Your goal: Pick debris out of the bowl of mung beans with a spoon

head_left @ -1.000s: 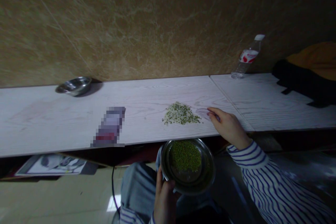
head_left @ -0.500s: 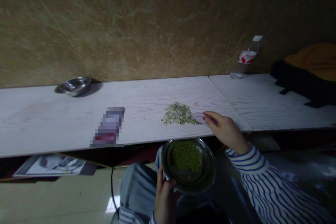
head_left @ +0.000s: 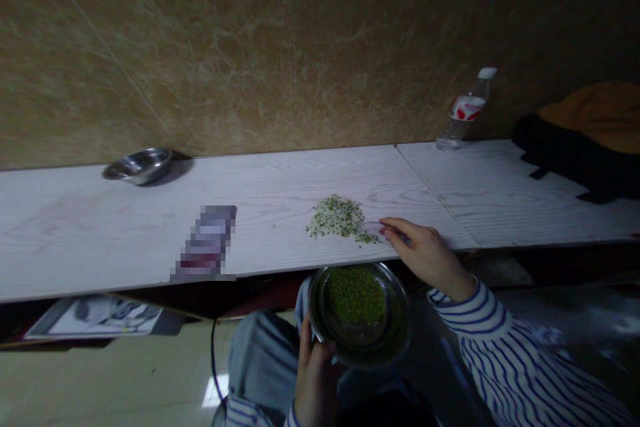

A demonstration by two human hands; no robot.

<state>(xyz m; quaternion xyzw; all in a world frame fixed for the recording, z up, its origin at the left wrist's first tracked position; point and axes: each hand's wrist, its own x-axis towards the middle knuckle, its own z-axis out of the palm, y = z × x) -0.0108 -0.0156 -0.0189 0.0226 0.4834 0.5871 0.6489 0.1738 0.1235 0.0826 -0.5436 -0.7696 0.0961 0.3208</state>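
Note:
My left hand grips the near-left rim of a steel bowl, which is tilted below the table's front edge. Small green mung beans cover much of its bottom. On the tabletop lies a loose pile of white grains mixed with green beans. My right hand pinches a clear, thin plastic piece, whose exact kind I cannot make out. Its far end touches the pile's right edge, where a few beans lie apart.
A second steel bowl stands at the back left of the white table. A blurred-out flat object lies near the front edge. At the right are a plastic bottle and a black and orange cloth item. A marbled wall rises behind.
My right hand has shifted slightly left and down with the plastic piece, and the beans at the pile's right edge have moved a little. The bowl stays where it was.

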